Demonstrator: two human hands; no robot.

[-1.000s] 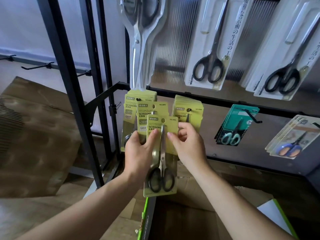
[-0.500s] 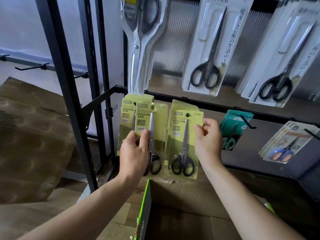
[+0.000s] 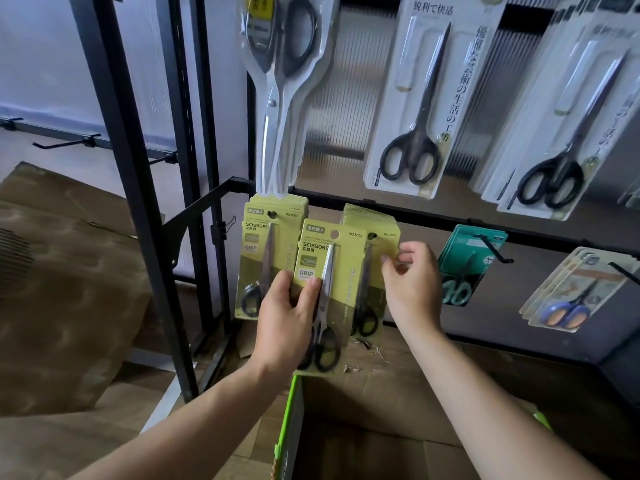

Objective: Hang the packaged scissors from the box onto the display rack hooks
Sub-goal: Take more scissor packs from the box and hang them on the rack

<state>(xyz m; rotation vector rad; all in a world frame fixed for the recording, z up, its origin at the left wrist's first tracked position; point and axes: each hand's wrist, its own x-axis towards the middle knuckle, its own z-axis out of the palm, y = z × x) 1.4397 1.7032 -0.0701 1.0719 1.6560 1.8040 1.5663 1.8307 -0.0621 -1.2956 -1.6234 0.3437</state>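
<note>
From the head view, the left hand (image 3: 284, 323) holds one pack (image 3: 341, 271) of scissors upright. The thumb presses on the front by the blades and the fingers are behind the card. The pack is in front of the rack (image 3: 433, 216), between the left stack (image 3: 263, 244) and the right stack (image 3: 377, 230), which both hang there. Its hole (image 3: 334, 234) is free, on no hook.

The right hand (image 3: 412, 289) is curled at the right edge of the right stack. Its fingertips are at the front card, but I cannot tell whether they pinch it.

The pack looks light: a thin, stiff card with a clear blister over small steel scissors. Most of the weight probably sits low, at the black handles. A mid-card hold like this one should steady it, though the top may flex when pushed onto a hook. Taking the upper corners near the hole would likely aim it better. The blister may be slippery, and the card edge less so.

The box (image 3: 292, 417) is near, below the hands. It has a green rim and open brown flaps. Its inside is dark, so no contents can be made out.
</note>
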